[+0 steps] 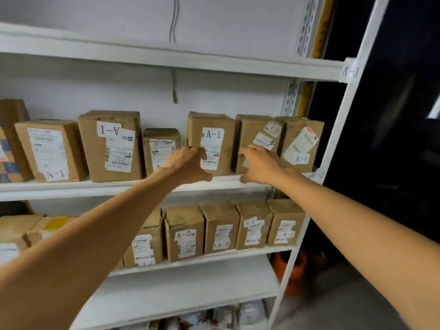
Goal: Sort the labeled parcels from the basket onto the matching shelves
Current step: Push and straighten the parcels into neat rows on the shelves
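Far to the left of my left fingers stands a low-labelled box (51,151) with A-1 at the foot of its sticker. Next to it is the upside-down A-1 box (110,145), then a small box (162,148) whose lower right corner is hidden behind my left hand (190,165).

That hand is spread in a loose C and grasps nothing. Its fingertips (201,152) lie over the lower left part of the A-1 parcel (210,141), and the thumb sits low, in front of the A-1 shelf (226,180) edge. I cannot tell whether the tips actually touch the cardboard.

The parcel stands upright on the shelf, between my two hands, with its label facing me.

Just to its right, my right hand (259,165) is also released, fingers spread and thumb down by the shelf edge. It sits in front of the slant-labelled box (258,136) rather than on the parcel. Past those fingers stands the end box (301,144), marked A-1.

Below both hands, a row of A-2 boxes (184,232) fills the next shelf down.
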